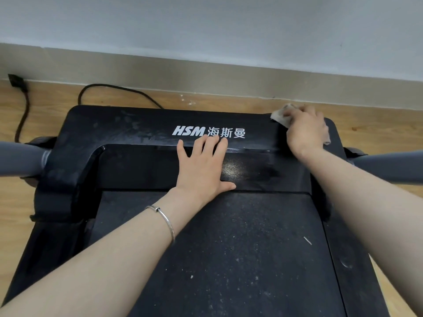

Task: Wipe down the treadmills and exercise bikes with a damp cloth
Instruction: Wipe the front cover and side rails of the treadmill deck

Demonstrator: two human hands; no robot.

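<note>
the right grip [306, 129] sits at the far right corner of the treadmill's black hood [114, 131], fingers bent over the cloth [280, 115] and pressing it to the plastic. cloth edges show past the fingertips and beside the wrist. the left grip [203, 165] is released, lying flat with straight fingers on the hood just below the white logo [208, 132], apparently bracing the lean.

the step in hand looks like wiping the hood. grey smears lie left of the logo, so long overlapping passes from this corner leftwards would suit best, with even palm pressure and the left grip lifted clear as the cloth arrives. refolding the cloth to a clean face before it loads up should avoid streaks. the belt [229, 248] is speckled with dust and would come next. the damp cloth is best kept off the power cord [114, 90] behind the hood.
</note>
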